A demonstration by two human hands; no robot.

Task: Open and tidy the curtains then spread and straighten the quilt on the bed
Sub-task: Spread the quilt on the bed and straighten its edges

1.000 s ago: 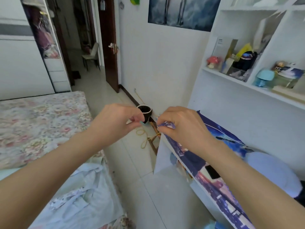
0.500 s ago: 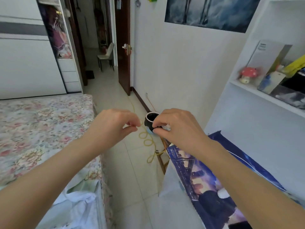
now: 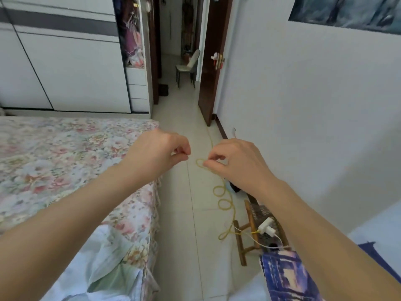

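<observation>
Both arms reach forward at chest height over the strip of floor between the bed (image 3: pixel 54 159) and the wall. The left hand (image 3: pixel 158 153) and the right hand (image 3: pixel 236 164) are close together but apart, and each has its thumb pressed to its curled forefinger in a small pinch. This looks like the pose of someone drawing out or tying something thin, perhaps a curtain tie, but nothing shows between either pair of fingertips, so I cannot tell whether they hold anything. The right hand's fingertips line up with a loop of the yellow cord (image 3: pixel 225 205). That cord seems to lie in coils on the floor tiles behind the hand, not in it, and it runs on to a white charger (image 3: pixel 267 228) on a small wooden stool (image 3: pixel 249 242). The quilt (image 3: pixel 104 257), pale blue and white, sits crumpled in a heap at the near corner of the bed, under the left forearm. It is not yet spread, and the floral sheet beyond it is bare. No curtains are in view, so their state cannot be judged. A blue printed cloth (image 3: pixel 284 276) is cut off at the lower right, half hidden by the right forearm, and it is unclear what it is. Something dark under the right wrist is mostly hidden as well.
</observation>
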